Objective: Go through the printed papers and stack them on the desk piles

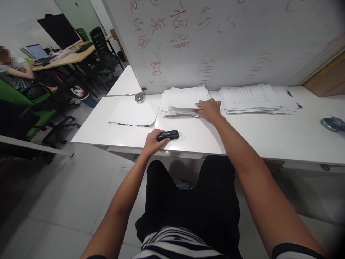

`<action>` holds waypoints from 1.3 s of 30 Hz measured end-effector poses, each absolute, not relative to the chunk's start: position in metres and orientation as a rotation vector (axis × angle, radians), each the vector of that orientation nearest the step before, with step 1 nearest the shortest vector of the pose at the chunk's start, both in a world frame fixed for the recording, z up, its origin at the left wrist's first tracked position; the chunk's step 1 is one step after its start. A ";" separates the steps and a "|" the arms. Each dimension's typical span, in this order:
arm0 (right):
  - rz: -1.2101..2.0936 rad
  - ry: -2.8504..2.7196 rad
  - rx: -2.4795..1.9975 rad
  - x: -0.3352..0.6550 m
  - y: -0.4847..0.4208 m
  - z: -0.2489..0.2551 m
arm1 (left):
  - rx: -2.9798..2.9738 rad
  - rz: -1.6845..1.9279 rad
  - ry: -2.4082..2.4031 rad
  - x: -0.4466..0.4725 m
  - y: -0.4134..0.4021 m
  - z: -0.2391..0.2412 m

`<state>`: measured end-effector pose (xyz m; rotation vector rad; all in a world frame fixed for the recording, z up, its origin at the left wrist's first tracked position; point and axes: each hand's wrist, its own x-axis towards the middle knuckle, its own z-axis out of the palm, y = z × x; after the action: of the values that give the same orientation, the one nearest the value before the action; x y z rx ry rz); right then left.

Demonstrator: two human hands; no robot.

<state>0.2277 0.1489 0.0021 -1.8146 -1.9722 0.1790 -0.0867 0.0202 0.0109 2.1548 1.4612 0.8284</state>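
Observation:
My left hand (153,141) is closed around the near end of a black stapler (168,135) that lies on the white table (269,133) near its front edge. My right hand (210,109) rests with fingers flat on the lower right corner of a stack of white paper (184,100) in the middle of the table. A second, wider stack of printed sheets (256,99) lies just to the right of that hand. A single loose sheet (134,113) lies to the left of the middle stack.
A whiteboard (215,39) with red writing stands along the table's far edge. A small grey object (139,97) sits at its foot, and a dark object (332,124) lies at the far right. A seated person (18,77), green chairs and desks with screens are at left.

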 end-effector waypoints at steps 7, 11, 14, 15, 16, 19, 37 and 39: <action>0.154 -1.895 -1.871 0.221 0.142 -0.001 | 2.145 0.843 1.471 -0.088 0.021 0.009; 0.141 -1.909 -1.872 0.221 0.145 0.005 | 2.140 0.847 1.478 -0.088 0.020 0.009; 0.094 -1.826 -1.801 0.221 0.137 0.019 | 2.124 0.889 1.475 -0.089 0.019 0.007; 0.060 -1.786 -1.772 0.221 0.128 0.026 | 2.118 0.917 1.479 -0.089 0.020 0.006; 0.022 -1.750 -1.740 0.222 0.115 0.032 | 2.114 0.944 1.481 -0.090 0.020 0.005; -0.096 -1.706 -1.661 0.224 0.056 0.046 | 2.141 1.008 1.470 -0.093 0.022 0.004; 0.023 -2.219 -1.748 0.218 -0.161 -0.029 | 0.996 0.943 1.250 -0.044 -0.096 -0.010; 0.010 -2.240 -1.743 0.212 -0.160 -0.030 | 0.953 0.916 1.168 -0.046 -0.093 -0.017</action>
<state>0.2120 -0.1604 -0.0302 -1.7431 -2.2396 0.0096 -0.0457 -0.0929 -0.0168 0.9535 1.1684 0.9163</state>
